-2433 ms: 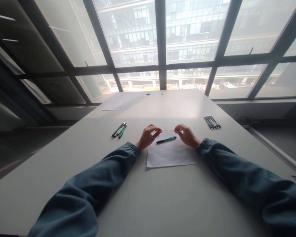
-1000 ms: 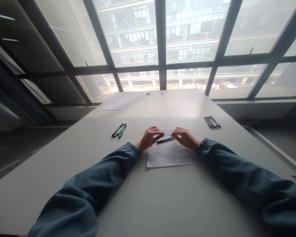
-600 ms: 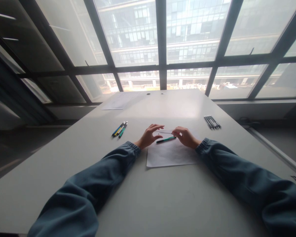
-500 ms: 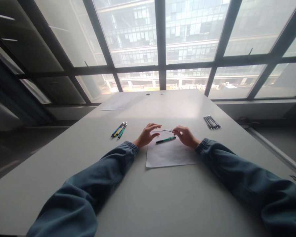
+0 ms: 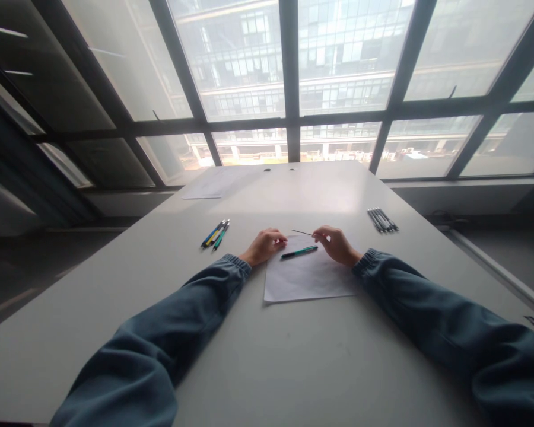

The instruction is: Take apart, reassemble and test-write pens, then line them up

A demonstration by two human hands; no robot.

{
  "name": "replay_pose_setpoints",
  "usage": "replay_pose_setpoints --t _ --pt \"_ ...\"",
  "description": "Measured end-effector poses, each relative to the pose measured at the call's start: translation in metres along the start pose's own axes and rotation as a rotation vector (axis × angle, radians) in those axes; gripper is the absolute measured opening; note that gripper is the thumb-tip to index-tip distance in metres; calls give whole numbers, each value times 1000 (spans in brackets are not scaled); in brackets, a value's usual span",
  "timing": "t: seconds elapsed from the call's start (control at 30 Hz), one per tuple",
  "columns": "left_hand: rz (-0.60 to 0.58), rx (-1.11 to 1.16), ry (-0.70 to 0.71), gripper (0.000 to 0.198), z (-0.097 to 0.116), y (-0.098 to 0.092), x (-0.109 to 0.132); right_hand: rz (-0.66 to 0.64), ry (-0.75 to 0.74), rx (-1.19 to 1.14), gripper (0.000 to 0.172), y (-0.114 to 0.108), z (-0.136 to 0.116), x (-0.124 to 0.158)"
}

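Note:
My right hand (image 5: 336,244) pinches a thin dark pen refill (image 5: 301,232) by one end. The refill's free end points left above the paper. My left hand (image 5: 264,246) is closed at the sheet's upper left edge, its thumb and fingertips together; what they hold, if anything, is too small to name. Between my hands a green and black pen barrel (image 5: 299,252) lies slantwise on the white sheet of paper (image 5: 309,281). Neither hand touches the barrel.
Left of my hands lies a group of coloured pens (image 5: 215,235) in blue, yellow and green. Several grey-black pens (image 5: 382,220) lie side by side at the right. Another paper sheet (image 5: 207,188) rests at the far left of the white table (image 5: 258,367), before the windows.
The fingers of my left hand have closed and come down to the paper. The refill in my right hand has tipped up slightly at its free end. The barrel has not moved.

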State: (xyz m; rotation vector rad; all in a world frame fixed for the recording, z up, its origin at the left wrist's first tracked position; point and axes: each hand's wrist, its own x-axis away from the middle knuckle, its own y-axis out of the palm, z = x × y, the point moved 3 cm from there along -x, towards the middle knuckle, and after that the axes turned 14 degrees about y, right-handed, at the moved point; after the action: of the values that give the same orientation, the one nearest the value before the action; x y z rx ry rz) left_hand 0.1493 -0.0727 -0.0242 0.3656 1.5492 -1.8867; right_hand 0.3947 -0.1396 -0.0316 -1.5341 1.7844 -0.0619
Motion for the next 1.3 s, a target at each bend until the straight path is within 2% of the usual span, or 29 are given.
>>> replay_pose_setpoints --t 0.1,0.3,0.43,0.73,1.03,1.3 --pt "62 -8 -11 12 4 -2 -2 2 -7 9 23 0 0 0" --pt "309 69 -114 19 12 -7 -6 1 -15 30 21 -1 -2 0" --pt "385 174 -138 26 15 -7 -6 -2 -31 68 19 -1 -3 0" --pt "399 216 -128 33 21 -9 -9 -3 -32 104 18 0 2 1" --pt "413 245 -179 28 21 -9 -7 -7 -30 113 18 -1 -2 1" --pt "387 244 -152 29 23 -8 -8 -20 -36 115 17 0 -1 1"
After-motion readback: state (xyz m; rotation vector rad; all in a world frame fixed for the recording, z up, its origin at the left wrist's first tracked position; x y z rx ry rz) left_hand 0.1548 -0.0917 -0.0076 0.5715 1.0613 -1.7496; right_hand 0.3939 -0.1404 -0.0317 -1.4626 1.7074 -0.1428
